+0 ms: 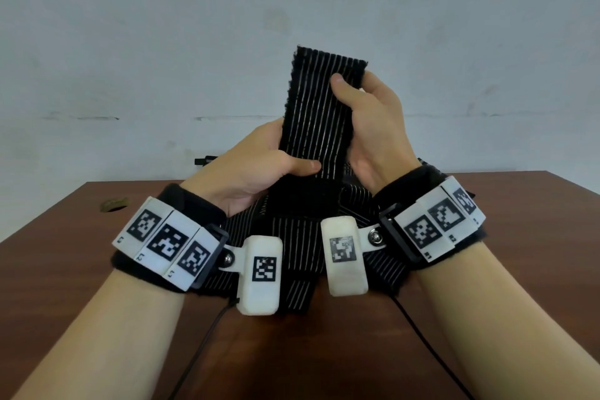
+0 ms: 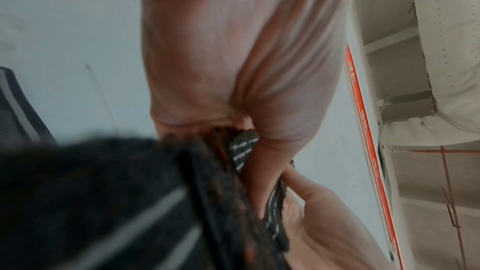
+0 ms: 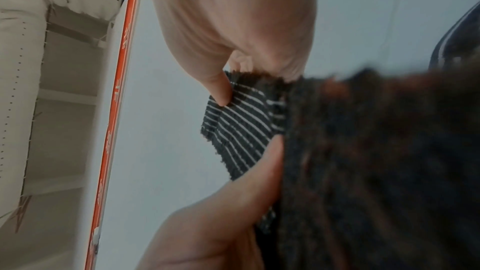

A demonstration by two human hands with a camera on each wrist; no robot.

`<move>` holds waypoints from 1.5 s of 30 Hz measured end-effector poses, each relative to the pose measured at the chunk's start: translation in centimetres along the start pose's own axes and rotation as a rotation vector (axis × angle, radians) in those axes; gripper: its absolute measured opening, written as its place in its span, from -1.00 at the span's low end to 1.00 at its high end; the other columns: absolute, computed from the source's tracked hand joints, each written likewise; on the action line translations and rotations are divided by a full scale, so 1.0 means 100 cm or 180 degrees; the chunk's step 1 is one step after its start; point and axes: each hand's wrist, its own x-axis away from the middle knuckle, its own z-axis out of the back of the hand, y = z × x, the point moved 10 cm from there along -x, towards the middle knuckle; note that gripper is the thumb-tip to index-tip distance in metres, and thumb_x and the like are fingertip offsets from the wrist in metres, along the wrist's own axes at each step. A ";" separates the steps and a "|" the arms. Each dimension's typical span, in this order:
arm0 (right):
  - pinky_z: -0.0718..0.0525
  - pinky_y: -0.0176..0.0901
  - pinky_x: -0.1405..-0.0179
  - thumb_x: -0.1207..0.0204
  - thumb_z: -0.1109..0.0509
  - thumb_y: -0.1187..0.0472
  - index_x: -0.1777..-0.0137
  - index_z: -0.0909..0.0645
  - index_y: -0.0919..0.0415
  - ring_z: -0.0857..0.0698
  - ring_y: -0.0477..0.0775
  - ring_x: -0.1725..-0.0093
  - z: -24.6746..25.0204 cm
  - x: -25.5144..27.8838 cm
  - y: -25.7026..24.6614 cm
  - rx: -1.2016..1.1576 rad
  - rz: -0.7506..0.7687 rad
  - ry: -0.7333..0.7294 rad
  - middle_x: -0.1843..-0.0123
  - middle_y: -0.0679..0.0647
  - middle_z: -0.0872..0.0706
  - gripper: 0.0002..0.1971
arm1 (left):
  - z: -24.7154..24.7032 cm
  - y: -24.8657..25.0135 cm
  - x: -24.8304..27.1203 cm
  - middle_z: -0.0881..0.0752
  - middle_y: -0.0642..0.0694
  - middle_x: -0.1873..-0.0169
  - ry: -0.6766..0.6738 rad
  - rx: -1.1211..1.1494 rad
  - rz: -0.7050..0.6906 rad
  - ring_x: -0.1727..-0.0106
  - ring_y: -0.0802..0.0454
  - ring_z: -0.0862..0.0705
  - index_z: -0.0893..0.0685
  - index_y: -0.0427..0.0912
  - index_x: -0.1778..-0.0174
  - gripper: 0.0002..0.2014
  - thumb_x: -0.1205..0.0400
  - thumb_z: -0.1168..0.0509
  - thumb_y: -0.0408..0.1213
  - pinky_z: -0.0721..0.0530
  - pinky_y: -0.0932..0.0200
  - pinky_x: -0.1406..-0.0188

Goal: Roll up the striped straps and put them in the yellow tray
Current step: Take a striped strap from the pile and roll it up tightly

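A black strap with thin white stripes [image 1: 319, 114] stands upright in the air between both hands, its free end at the top. My left hand [image 1: 259, 166] grips its lower left edge, thumb across the front. My right hand [image 1: 367, 120] pinches the upper right edge, thumb on the striped face. In the left wrist view the strap [image 2: 244, 151] runs under the thumb. In the right wrist view a fingertip [image 3: 221, 91] presses the striped end [image 3: 241, 128]. More striped straps [image 1: 298, 237] lie in a heap on the table below the wrists. No yellow tray shows in any view.
The brown wooden table [image 1: 97, 221] ends at a pale wall [image 1: 162, 42]. A small brownish object [image 1: 113, 204] lies at the table's far left. Black cables [image 1: 418, 334] trail from the wrist cameras across the near table.
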 end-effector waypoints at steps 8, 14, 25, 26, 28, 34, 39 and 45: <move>-0.87 0.14 -0.07 -0.70 -0.36 0.38 -0.27 -0.69 0.43 -0.87 0.27 -0.04 -0.009 0.001 0.008 0.0239 -0.0187 -0.0299 -0.14 0.34 -0.84 -0.79 | 0.032 0.014 0.008 -0.90 -0.07 0.00 0.0769 0.0475 -0.0197 0.04 0.01 -0.89 -0.71 -0.12 -0.34 -0.72 -0.74 -0.41 -0.13 -0.79 0.19 0.26; -0.75 -0.28 0.27 -0.67 -0.39 0.39 -0.22 -0.74 0.39 -0.85 -0.04 0.15 -0.011 0.004 0.014 0.0716 -0.0314 -0.0505 0.01 0.20 -0.86 -0.81 | 0.052 0.029 0.016 -0.90 -0.14 0.15 0.1464 -0.0106 -0.0825 0.14 -0.01 -0.90 -0.78 -0.15 -0.23 -0.84 -0.78 -0.37 -0.25 -0.85 0.11 0.22; -0.86 0.10 -0.09 -0.55 -0.44 0.54 0.03 -0.85 0.22 -0.89 0.13 -0.01 -0.013 0.000 0.002 0.1237 0.0379 -0.0605 0.04 0.13 -0.91 -0.76 | 0.049 0.012 0.012 -0.84 0.00 0.28 0.1222 0.0528 0.0000 0.28 0.06 -0.80 -0.83 -0.01 0.05 -0.49 -0.74 -0.17 0.32 -0.69 0.13 0.33; -0.85 0.17 -0.16 -0.54 -0.44 0.55 0.03 -0.86 0.24 -0.89 0.18 -0.04 -0.014 0.001 0.002 0.1296 0.0425 -0.0623 0.03 0.16 -0.91 -0.75 | 0.050 0.013 0.013 -0.84 0.01 0.29 0.1259 0.0484 -0.0032 0.30 0.07 -0.80 -0.83 -0.03 0.06 -0.54 -0.74 -0.24 0.26 -0.70 0.15 0.35; -0.83 0.22 -0.21 -0.52 -0.44 0.56 -0.01 -0.86 0.27 -0.89 0.21 -0.05 -0.015 0.002 0.004 0.1353 0.0443 -0.0650 0.03 0.18 -0.91 -0.75 | 0.052 0.017 0.014 -0.83 0.03 0.31 0.1313 0.0322 -0.0192 0.33 0.13 -0.80 -0.84 -0.12 0.00 -0.74 -0.73 -0.40 0.00 -0.71 0.19 0.39; -0.85 0.14 -0.17 -0.54 -0.42 0.54 -0.21 -0.81 0.25 -0.87 0.19 -0.13 -0.019 0.004 0.011 0.1316 0.0049 -0.0890 -0.11 0.17 -0.89 -0.67 | 0.059 0.018 0.015 -0.89 -0.06 0.21 0.1366 0.0372 -0.0388 0.23 0.06 -0.86 -0.82 -0.14 -0.13 -0.87 -0.73 -0.44 -0.22 -0.80 0.16 0.33; -0.81 -0.19 0.14 -0.67 -0.51 0.16 -0.28 -0.78 0.17 -0.88 -0.01 -0.01 -0.019 0.006 0.015 0.1302 -0.0229 -0.0971 -0.09 0.10 -0.89 -0.77 | 0.058 0.022 0.015 -0.91 -0.12 0.11 0.1313 0.0240 -0.0572 0.07 0.00 -0.90 -0.83 -0.18 -0.15 -0.84 -0.75 -0.40 -0.23 -0.86 0.16 0.14; -0.77 -0.26 0.31 -0.63 -0.55 0.28 -0.27 -0.77 0.29 -0.89 0.04 0.11 -0.013 0.005 0.014 0.1511 -0.0152 -0.0960 0.00 0.20 -0.90 -0.76 | 0.058 0.020 0.013 -0.90 -0.07 0.19 0.1454 -0.0112 -0.0595 0.16 0.08 -0.89 -0.82 -0.13 -0.04 -0.82 -0.77 -0.37 -0.12 -0.78 0.28 0.28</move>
